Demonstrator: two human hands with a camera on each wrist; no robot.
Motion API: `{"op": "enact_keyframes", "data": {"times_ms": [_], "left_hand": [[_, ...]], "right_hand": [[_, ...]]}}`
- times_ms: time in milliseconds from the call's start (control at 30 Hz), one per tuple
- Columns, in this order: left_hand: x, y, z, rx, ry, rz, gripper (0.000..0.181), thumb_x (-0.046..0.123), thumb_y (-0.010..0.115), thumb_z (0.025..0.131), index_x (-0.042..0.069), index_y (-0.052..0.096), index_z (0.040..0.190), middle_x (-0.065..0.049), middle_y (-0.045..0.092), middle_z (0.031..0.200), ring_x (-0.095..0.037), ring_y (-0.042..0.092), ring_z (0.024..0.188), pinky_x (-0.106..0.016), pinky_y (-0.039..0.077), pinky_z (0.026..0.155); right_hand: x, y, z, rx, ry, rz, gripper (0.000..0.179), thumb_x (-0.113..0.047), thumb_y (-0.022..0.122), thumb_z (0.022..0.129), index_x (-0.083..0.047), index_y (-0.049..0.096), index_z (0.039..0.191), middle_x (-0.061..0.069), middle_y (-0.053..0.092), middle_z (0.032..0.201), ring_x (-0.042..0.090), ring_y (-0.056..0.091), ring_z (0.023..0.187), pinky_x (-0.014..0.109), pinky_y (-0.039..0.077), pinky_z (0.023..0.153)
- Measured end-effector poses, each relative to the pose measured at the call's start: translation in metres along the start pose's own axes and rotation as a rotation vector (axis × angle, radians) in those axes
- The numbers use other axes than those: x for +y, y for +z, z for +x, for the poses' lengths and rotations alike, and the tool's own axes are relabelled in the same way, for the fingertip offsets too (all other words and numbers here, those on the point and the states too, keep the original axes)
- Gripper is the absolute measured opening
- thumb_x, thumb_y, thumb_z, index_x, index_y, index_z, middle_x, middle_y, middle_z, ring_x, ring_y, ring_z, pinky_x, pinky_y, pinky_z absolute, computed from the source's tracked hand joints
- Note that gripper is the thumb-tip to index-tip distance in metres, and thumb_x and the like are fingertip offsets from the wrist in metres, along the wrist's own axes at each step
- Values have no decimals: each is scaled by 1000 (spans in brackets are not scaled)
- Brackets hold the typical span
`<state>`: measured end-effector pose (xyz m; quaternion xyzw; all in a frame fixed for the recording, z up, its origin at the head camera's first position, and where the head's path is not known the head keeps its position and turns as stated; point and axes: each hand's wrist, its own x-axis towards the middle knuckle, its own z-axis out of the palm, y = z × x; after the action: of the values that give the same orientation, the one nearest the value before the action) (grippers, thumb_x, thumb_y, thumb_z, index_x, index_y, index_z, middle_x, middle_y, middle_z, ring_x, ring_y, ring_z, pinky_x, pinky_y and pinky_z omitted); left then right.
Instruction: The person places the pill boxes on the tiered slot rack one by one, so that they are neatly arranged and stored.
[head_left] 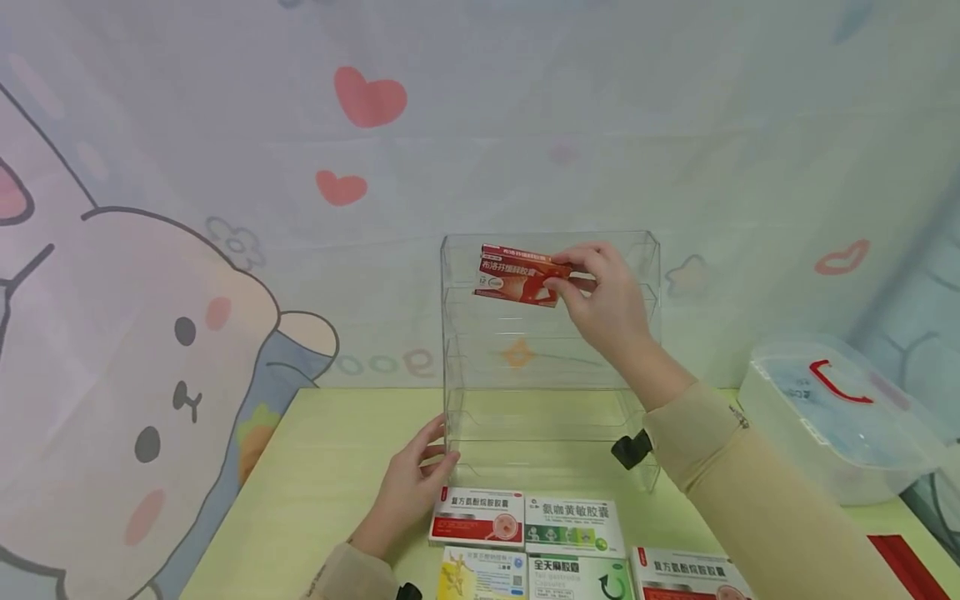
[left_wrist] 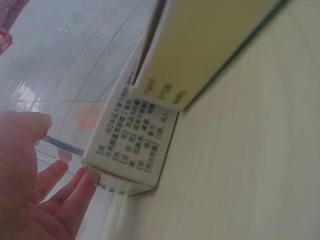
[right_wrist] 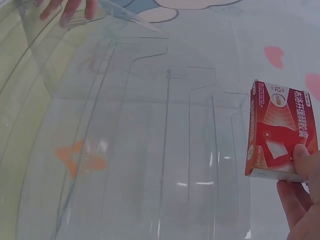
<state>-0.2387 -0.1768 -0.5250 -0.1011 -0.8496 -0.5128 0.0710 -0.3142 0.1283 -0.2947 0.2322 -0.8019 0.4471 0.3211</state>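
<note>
A red medicine box [head_left: 517, 277] with white lettering is pinched at its right end between the thumb and fingers of my right hand [head_left: 609, 300]. It is held up in front of the top tier of a clear acrylic rack [head_left: 551, 414]. In the right wrist view the same red medicine box [right_wrist: 282, 131] shows its front and one side. My left hand [head_left: 412, 483] is at the rack's lower left side. The left wrist view shows thumb and fingers of the left hand [left_wrist: 45, 185] on either side of the clear panel's edge.
Before the rack lie several medicine boxes: red-and-white [head_left: 477, 517], green-and-white [head_left: 573, 527], yellow-and-white [head_left: 482, 575], green [head_left: 579, 579], and another red-and-white [head_left: 686, 575]. A lidded translucent plastic bin [head_left: 832, 417] stands at the right. A patterned cloth [head_left: 555, 125] hangs behind.
</note>
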Motion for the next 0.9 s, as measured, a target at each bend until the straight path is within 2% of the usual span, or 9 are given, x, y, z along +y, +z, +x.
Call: {"op": "enact_keyframes", "data": {"times_ms": [200, 400, 500, 767, 900], "left_hand": [[0, -1, 0, -3, 18, -8, 67, 22, 74, 108, 22, 46, 168, -16, 61, 160, -30, 73, 131, -38, 66, 107], [3, 1, 0, 0, 13, -5, 68, 23, 74, 108, 21, 45, 169, -15, 61, 161, -30, 72, 132, -40, 65, 108], [4, 3, 0, -6, 19, 0, 68, 24, 73, 108, 22, 44, 169, -15, 60, 161, -30, 71, 133, -40, 65, 109], [7, 6, -2, -15, 11, 6, 67, 28, 73, 109, 32, 44, 169, -14, 59, 163, -29, 71, 133, -42, 65, 109], [8, 6, -2, -12, 8, 10, 67, 28, 72, 109, 30, 43, 169, -13, 59, 163, -29, 71, 133, -42, 65, 109]], "right_hand": [[-4, 6, 24, 34, -4, -25, 28, -10, 81, 100, -1, 76, 126, 16, 65, 126, 30, 75, 119, 47, 67, 103], [-5, 7, 44, 77, 0, -39, 27, -9, 79, 101, 0, 75, 126, 17, 64, 129, 31, 74, 123, 46, 65, 107], [-4, 6, 49, 85, 13, -47, 26, -9, 77, 103, 1, 75, 126, 17, 63, 131, 30, 73, 124, 45, 65, 109], [-1, 11, 58, 67, 71, -79, 24, -7, 73, 105, 0, 74, 128, 15, 61, 134, 28, 70, 128, 42, 63, 111], [0, 17, 61, 52, 82, -113, 24, -8, 72, 106, -1, 73, 129, 14, 60, 136, 28, 67, 128, 41, 64, 111]]}}
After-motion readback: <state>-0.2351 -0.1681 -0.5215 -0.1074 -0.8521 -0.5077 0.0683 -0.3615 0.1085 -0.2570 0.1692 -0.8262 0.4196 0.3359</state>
